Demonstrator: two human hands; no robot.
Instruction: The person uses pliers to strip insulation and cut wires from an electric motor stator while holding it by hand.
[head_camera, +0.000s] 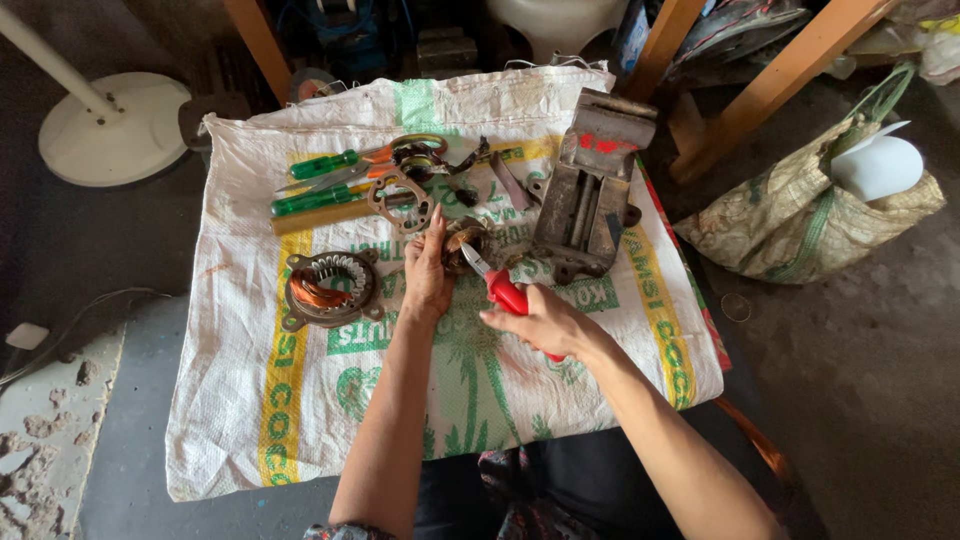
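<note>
The left hand (427, 272) steadies the rotor (463, 245) while the right hand (540, 320), fist clenched round red-handled pliers (497, 285), works at it; the next nip seems to need careful aim.

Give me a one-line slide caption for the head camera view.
Left hand steadies a small motor part while right hand applies red-handled pliers.

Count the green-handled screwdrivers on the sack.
2. One green-handled screwdriver lies at the sack's upper left, its tip toward the scissors. The second lies just below it, roughly parallel. Others could be hidden in the pile of parts.
</note>
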